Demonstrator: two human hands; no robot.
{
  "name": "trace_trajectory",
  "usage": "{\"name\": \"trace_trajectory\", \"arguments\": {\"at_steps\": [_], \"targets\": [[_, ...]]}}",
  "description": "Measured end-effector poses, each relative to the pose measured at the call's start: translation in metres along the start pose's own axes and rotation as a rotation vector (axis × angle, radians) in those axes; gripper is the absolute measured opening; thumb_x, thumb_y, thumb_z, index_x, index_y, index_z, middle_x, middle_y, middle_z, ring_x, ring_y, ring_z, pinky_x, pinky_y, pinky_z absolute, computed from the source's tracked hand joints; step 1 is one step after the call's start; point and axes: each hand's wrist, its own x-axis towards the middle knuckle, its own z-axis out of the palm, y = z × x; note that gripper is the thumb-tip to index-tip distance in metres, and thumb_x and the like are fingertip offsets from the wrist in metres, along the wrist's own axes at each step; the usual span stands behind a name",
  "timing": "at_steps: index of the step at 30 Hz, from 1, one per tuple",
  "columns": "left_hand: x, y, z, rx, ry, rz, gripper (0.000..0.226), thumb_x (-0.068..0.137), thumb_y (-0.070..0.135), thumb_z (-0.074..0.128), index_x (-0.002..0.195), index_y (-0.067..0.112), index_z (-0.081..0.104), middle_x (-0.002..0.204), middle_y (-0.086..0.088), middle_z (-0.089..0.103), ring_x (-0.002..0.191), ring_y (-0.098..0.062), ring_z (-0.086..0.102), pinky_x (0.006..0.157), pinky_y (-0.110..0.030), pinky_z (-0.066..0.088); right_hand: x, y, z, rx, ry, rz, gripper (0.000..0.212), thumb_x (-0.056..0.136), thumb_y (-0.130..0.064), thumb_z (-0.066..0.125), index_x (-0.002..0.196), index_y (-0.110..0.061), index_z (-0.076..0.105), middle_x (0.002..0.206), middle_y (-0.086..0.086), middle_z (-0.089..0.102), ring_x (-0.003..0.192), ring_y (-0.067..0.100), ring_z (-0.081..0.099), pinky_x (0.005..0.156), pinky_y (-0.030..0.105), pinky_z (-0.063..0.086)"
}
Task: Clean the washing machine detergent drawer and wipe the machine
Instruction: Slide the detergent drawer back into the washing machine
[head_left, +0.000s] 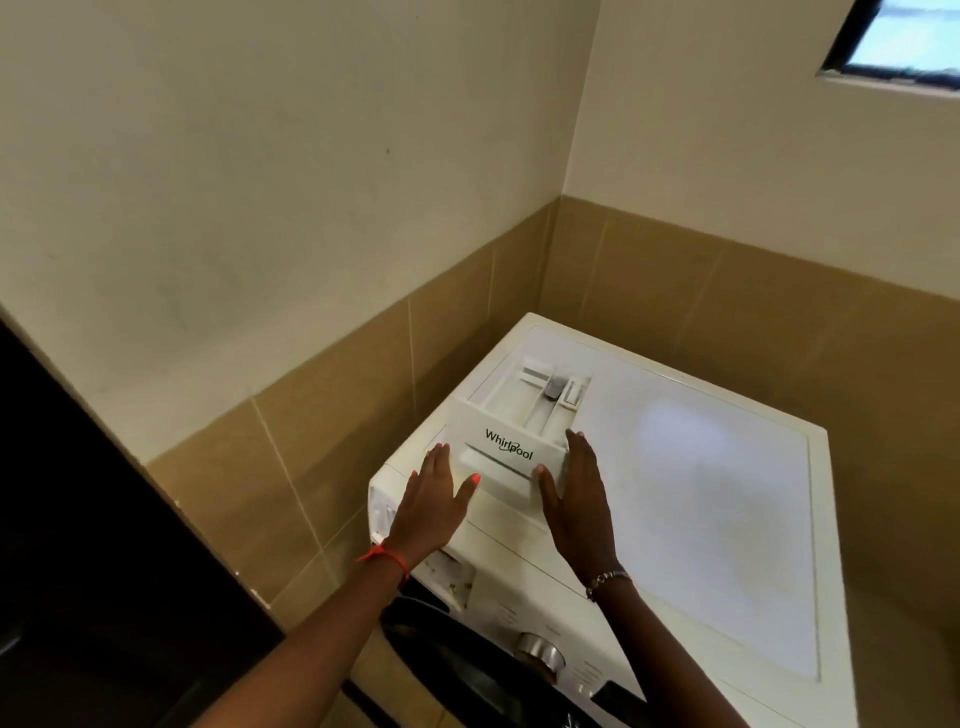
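Observation:
The white detergent drawer (511, 415), marked Whirlpool on its front, lies on top of the white washing machine (701, 499) near its left front corner. Its compartments with a grey insert face up. My left hand (431, 501) lies flat against the drawer's left side, fingers straight, thumb touching the front panel. My right hand (576, 499) lies along the drawer's right side, fingers straight, thumb at the front panel's right end. The empty drawer slot (453, 577) shows on the machine's front below my left wrist.
The machine stands in a corner with tan tiled walls behind and to the left. A silver dial (540, 650) and the dark round door (441, 644) are on its front. A dark cabinet (93, 545) stands at the left. A window (904, 36) is high on the right.

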Motion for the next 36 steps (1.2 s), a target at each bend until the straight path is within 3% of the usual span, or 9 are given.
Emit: {"name": "trace_trajectory", "arguments": {"at_steps": [3,7,13,18,24,28,31,34,36], "targets": [[0.006,-0.005,0.002,-0.023,-0.039,-0.022,0.068,0.096,0.041,0.04,0.147,0.005,0.013,0.155,-0.013,0.017,0.142,-0.025,0.021,0.117,-0.038,0.019,0.005,0.004,0.002,-0.074,-0.003,-0.006,0.057,0.094,-0.028,0.05,0.143,-0.005,0.03,0.152,0.013,0.028,0.142,0.027,0.023,0.116,0.038,0.022],[0.009,-0.007,0.001,-0.049,-0.096,-0.042,0.069,0.096,0.042,0.039,0.148,0.006,0.013,0.155,-0.012,0.017,0.141,-0.027,0.024,0.115,-0.041,0.022,0.012,0.004,0.004,-0.098,-0.019,-0.017,0.05,0.094,-0.025,0.051,0.138,-0.006,0.039,0.148,0.013,0.033,0.139,0.029,0.026,0.114,0.04,0.027],[0.017,-0.007,-0.005,-0.178,-0.161,-0.076,0.071,0.096,0.041,0.042,0.149,0.007,0.011,0.155,-0.01,0.019,0.141,-0.025,0.025,0.114,-0.034,0.023,0.015,0.002,0.006,-0.031,0.014,-0.006,0.032,0.094,-0.015,0.051,0.124,-0.004,0.052,0.122,0.01,0.055,0.111,0.026,0.049,0.089,0.022,0.034],[0.02,-0.006,-0.006,-0.253,-0.156,-0.082,0.071,0.095,0.038,0.045,0.149,0.006,0.01,0.154,-0.011,0.02,0.14,-0.025,0.027,0.11,-0.031,0.027,0.022,0.001,0.006,0.066,0.036,0.035,0.026,0.092,-0.011,0.053,0.116,-0.001,0.058,0.114,0.011,0.061,0.102,0.027,0.056,0.087,0.031,0.043],[0.023,-0.003,-0.006,-0.389,-0.171,-0.187,0.077,0.091,0.046,0.048,0.148,0.009,0.013,0.152,-0.013,0.026,0.138,-0.028,0.031,0.112,-0.038,0.03,0.027,-0.005,0.002,0.106,0.054,0.09,0.019,0.088,-0.005,0.057,0.106,-0.001,0.064,0.102,0.011,0.067,0.087,0.023,0.058,0.074,0.024,0.039],[0.023,0.006,-0.009,-0.573,-0.145,-0.28,0.069,0.09,0.049,0.048,0.143,0.01,0.026,0.137,-0.01,0.046,0.123,-0.025,0.045,0.093,-0.027,0.035,0.028,-0.006,0.005,0.149,0.043,0.127,0.015,0.085,-0.004,0.06,0.097,-0.004,0.068,0.094,0.01,0.07,0.076,0.017,0.055,0.063,0.015,0.039],[0.021,0.014,-0.013,-0.766,-0.174,-0.37,0.073,0.085,0.057,0.047,0.142,0.013,0.031,0.126,-0.005,0.051,0.113,-0.023,0.046,0.093,-0.031,0.037,0.025,-0.01,0.009,0.19,0.056,0.161,0.017,0.084,-0.005,0.062,0.098,-0.003,0.07,0.096,0.011,0.071,0.075,0.018,0.055,0.062,0.017,0.039],[0.018,0.018,-0.02,-0.967,-0.243,-0.463,0.085,0.074,0.068,0.048,0.143,0.023,0.027,0.143,-0.005,0.038,0.131,-0.029,0.035,0.108,-0.043,0.029,0.02,-0.019,0.009,0.233,0.058,0.17,0.019,0.083,-0.004,0.062,0.101,-0.002,0.07,0.1,0.012,0.071,0.079,0.021,0.058,0.067,0.021,0.041],[0.017,0.019,-0.022,-1.032,-0.264,-0.495,0.079,0.079,0.067,0.046,0.143,0.024,0.027,0.148,-0.009,0.031,0.137,-0.035,0.028,0.11,-0.05,0.025,0.015,-0.026,0.01,0.238,0.06,0.144,0.02,0.083,-0.004,0.062,0.101,-0.002,0.071,0.102,0.011,0.071,0.082,0.021,0.06,0.071,0.022,0.042]]}}
